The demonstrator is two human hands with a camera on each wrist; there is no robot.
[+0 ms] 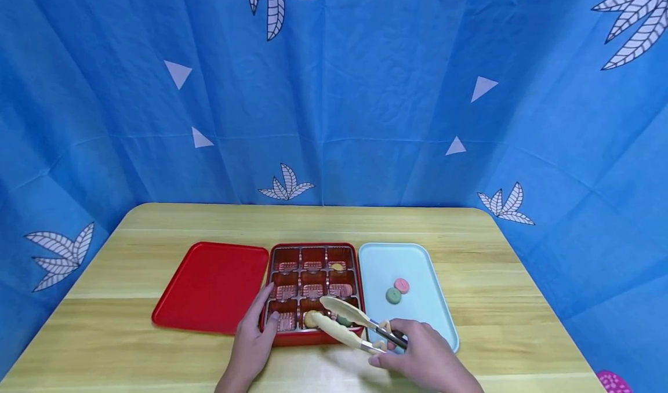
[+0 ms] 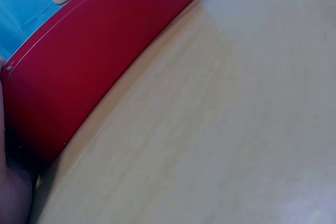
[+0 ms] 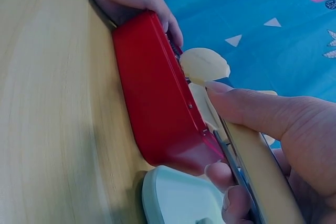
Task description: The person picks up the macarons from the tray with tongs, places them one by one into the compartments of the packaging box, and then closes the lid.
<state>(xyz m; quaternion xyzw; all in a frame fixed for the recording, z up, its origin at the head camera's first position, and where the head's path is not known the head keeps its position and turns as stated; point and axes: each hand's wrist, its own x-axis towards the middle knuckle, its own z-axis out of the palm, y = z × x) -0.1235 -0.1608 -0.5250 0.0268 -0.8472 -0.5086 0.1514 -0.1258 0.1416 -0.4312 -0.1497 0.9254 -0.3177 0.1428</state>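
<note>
In the head view, a red box (image 1: 313, 339) with a compartmented insert stands mid-table. My left hand (image 1: 253, 336) holds its near left corner, thumb at the front and fingers along the left side. My right hand (image 1: 424, 353) grips tongs (image 1: 341, 332) with cream tips and metal arms, their tips spread over the near row. One tip is at a yellow mooncake-like piece (image 1: 310, 320) in the near middle compartment. A green piece (image 1: 343, 320) lies in the near right one, partly hidden by the tongs. Behind are a pink piece (image 1: 346, 290) and a yellow piece (image 1: 337, 266).
To the box's right, a pale blue tray (image 1: 430, 317) holds a pink piece (image 1: 401, 285) and a green piece (image 1: 394, 295). A flat red tray (image 1: 214, 288) lies to the left. Behind the wooden table (image 1: 485, 300) hangs a blue patterned cloth (image 1: 386, 167).
</note>
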